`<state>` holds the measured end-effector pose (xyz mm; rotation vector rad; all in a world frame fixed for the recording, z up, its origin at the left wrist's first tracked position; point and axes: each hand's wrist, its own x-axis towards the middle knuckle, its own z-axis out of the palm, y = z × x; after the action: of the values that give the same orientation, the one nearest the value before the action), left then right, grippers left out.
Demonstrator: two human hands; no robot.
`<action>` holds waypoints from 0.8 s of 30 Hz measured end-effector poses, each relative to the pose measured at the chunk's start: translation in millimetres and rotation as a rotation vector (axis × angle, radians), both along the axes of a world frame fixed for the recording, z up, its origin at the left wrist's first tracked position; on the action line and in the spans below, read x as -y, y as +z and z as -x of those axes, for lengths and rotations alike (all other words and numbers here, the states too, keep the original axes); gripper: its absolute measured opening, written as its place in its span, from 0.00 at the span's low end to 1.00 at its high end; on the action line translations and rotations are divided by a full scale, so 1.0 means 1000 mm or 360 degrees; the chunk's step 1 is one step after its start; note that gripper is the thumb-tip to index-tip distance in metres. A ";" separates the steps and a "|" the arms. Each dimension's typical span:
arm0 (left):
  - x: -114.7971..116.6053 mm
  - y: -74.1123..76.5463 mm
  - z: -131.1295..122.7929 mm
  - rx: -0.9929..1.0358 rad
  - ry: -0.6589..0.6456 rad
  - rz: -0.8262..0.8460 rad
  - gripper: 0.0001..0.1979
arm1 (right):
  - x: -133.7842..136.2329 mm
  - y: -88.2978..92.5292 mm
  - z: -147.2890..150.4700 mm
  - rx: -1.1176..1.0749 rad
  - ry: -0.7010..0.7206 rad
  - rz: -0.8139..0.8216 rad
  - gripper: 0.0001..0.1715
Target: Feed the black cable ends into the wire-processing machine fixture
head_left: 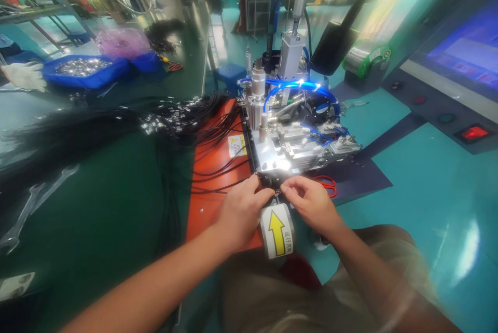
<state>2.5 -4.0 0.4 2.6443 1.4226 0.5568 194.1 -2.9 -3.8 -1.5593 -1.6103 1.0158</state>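
Observation:
My left hand (pixel 243 208) and my right hand (pixel 307 199) meet at the front edge of a small metal machine (pixel 295 141) with blue air hoses. Both hands pinch with thumb and fingers closed on a thin black cable end (pixel 277 189) between them, right at the machine's slot. More black cables (pixel 218 167) run leftward from my left hand across an orange plate (pixel 212 177). A white cylinder with a yellow arrow label (pixel 277 232) sits just below my hands.
A big heap of black cables (pixel 116 125) lies on the green bench (pixel 97 219). Wrenches (pixel 35 203) lie at the left. Blue trays of metal parts (pixel 83 69) stand at the back left. Red-handled scissors (pixel 329 183) lie right of the machine. A control panel with a red switch (pixel 472 133) is at the right.

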 end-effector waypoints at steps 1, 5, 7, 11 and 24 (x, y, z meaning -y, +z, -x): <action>0.000 0.000 0.000 -0.0002 0.0002 0.0006 0.12 | 0.000 -0.001 0.000 -0.0024 0.0000 0.0013 0.13; 0.000 -0.001 0.000 -0.0003 0.0009 0.0038 0.12 | -0.002 -0.006 0.000 -0.0134 0.0019 0.0094 0.14; 0.000 0.000 0.001 -0.0006 0.0008 0.0057 0.12 | -0.003 -0.007 0.000 -0.0178 0.0034 0.0140 0.14; 0.000 0.005 0.001 -0.0038 -0.0022 0.0084 0.11 | -0.003 -0.006 0.000 -0.0200 0.0063 0.0153 0.14; 0.000 0.032 0.009 -0.0432 -0.0027 0.0151 0.11 | 0.000 -0.009 0.002 -0.0216 0.0029 0.0096 0.16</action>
<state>-6.2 -3.6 32.5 2.7332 1.4489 0.1268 191.7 -3.0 -12.7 -1.4839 -1.5160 1.1643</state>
